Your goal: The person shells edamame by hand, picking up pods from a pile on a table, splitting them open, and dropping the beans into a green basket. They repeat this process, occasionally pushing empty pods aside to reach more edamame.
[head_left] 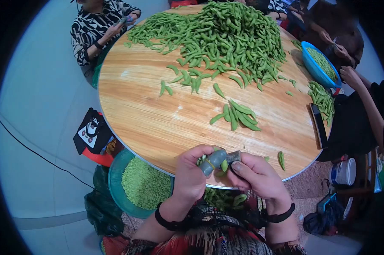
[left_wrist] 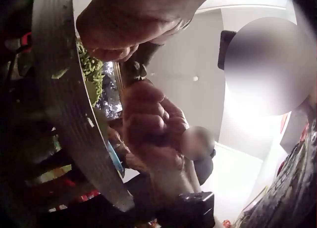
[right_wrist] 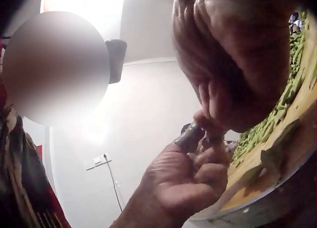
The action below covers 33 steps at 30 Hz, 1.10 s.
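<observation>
Both hands meet over the near edge of the round wooden table [head_left: 136, 106]. The left hand [head_left: 191, 174], a grey cover [head_left: 214, 161] with a yellow band on its thumb, has curled fingers round green pods. The right hand [head_left: 260, 174] pinches a green pod [head_left: 224, 165] between the two hands, a dark ribbed cover [head_left: 233, 157] on one finger. In the right wrist view the left hand [right_wrist: 183, 183] touches the right hand's fingertips. The left wrist view shows the right hand [left_wrist: 153, 129] with fingers curled; the pod is hidden there.
A large heap of pods [head_left: 234, 38] covers the table's far side, with a small group [head_left: 238, 114] nearer. A green basket of shelled beans [head_left: 111, 182] stands below left. A blue basin [head_left: 307, 63], a phone [head_left: 318, 125] and other people's hands are around the table.
</observation>
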### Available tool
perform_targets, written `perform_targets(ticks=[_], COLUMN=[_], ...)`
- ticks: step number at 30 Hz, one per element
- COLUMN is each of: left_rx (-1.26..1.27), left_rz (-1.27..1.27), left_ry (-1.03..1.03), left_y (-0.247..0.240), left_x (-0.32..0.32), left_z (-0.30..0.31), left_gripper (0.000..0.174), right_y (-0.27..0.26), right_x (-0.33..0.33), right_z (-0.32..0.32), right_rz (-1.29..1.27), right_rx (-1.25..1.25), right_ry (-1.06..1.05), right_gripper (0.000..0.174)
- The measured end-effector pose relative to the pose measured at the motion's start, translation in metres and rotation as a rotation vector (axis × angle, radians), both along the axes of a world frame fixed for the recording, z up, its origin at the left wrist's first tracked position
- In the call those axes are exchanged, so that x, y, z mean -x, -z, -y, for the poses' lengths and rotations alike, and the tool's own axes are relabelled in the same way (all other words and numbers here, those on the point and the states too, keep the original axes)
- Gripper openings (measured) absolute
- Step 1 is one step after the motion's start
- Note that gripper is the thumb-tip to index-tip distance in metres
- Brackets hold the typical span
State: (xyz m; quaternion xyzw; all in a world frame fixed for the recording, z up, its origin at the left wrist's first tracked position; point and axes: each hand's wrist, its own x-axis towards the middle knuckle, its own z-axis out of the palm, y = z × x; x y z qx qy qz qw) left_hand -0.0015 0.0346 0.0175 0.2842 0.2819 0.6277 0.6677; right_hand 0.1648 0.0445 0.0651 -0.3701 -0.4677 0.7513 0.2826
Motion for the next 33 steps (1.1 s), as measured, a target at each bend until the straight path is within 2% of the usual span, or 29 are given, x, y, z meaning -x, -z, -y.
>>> perform_targets(ticks=[2,4,5,7,8,10,12,14,15,16,17,18,19,20,22,23,24,26,27,29,31,33], left_rx=[-0.046,-0.276,-0.275,-0.216,-0.215,-0.029,-0.036,-0.046,-0.117,-0.186,-0.185,-0.072,0.040,0.040,0.081,0.083,-0.003,-0.088,-0.062,-0.039,0.004,-0.038], left_rz=[-0.071,-0.320,-0.319,-0.062,-0.062,0.145,0.056,-0.033,-0.278,-0.523,-0.522,-0.472,-0.419,-0.417,-0.203,-0.202,-0.136,-0.068,-0.016,0.039,-0.043,-0.117], left_ry=[-0.046,-0.094,-0.088,0.074,0.076,0.281,0.212,0.142,0.043,-0.059,-0.057,-0.068,-0.080,-0.079,-0.030,-0.028,-0.043,-0.054,-0.022,0.012,0.117,0.147], left_y=[0.003,0.008,0.007,0.002,-0.001,-0.006,-0.002,0.004,0.010,0.012,0.011,0.006,0.004,0.005,0.007,0.009,0.012,0.014,0.014,0.013,0.011,0.007], left_x=[-0.004,-0.002,-0.001,-0.001,0.002,0.006,0.000,-0.009,-0.014,-0.017,-0.019,-0.021,-0.022,-0.022,-0.019,-0.019,-0.018,-0.017,-0.016,-0.013,-0.010,-0.012], left_z=[-0.002,-0.004,-0.005,-0.006,-0.007,-0.010,-0.009,-0.011,-0.013,-0.014,-0.014,-0.014,-0.014,-0.014,-0.014,-0.015,-0.016,-0.018,-0.019,-0.019,-0.018,-0.018], left_gripper=[0.030,0.031,0.031,0.024,0.024,0.022,0.023,0.024,0.027,0.030,0.030,0.031,0.032,0.032,0.036,0.036,0.035,0.035,0.034,0.033,0.029,0.028], right_y=[-0.001,0.002,0.002,0.003,0.003,0.003,0.004,0.010,0.014,0.018,0.022,0.025,0.027,0.029,0.029,0.029,0.027,0.021,0.017,0.009,0.013,0.019], right_x=[0.000,0.001,0.001,0.000,-0.001,-0.001,-0.001,0.003,0.003,0.004,0.005,0.007,0.009,0.011,0.014,0.014,0.012,0.005,0.003,-0.001,-0.004,-0.004], right_z=[0.000,0.002,0.002,0.003,0.003,0.001,0.000,-0.002,-0.003,-0.005,-0.007,-0.009,-0.012,-0.014,-0.018,-0.020,-0.022,-0.028,-0.033,-0.048,-0.060,-0.065], right_rz=[0.096,0.069,0.038,-0.023,-0.086,-0.118,-0.145,0.113,0.116,0.339,0.561,0.563,0.437,0.308,0.269,0.228,0.229,0.497,0.500,1.030,1.135,1.277], right_rx=[-0.056,-0.041,-0.033,0.071,0.169,0.198,0.229,-0.029,-0.028,-0.317,-0.607,-0.605,-0.467,-0.329,-0.245,-0.162,-0.162,-0.513,-0.510,-0.872,-0.923,-0.961], right_ry=[0.011,0.028,0.036,0.041,0.041,0.048,0.061,0.157,0.160,0.194,0.225,0.226,0.297,0.365,0.375,0.381,0.382,0.271,0.273,0.486,0.459,0.314], right_gripper=[0.021,0.022,0.022,0.022,0.022,0.021,0.020,0.020,0.020,0.020,0.020,0.020,0.021,0.021,0.021,0.020,0.020,0.018,0.018,0.017,0.017,0.015])
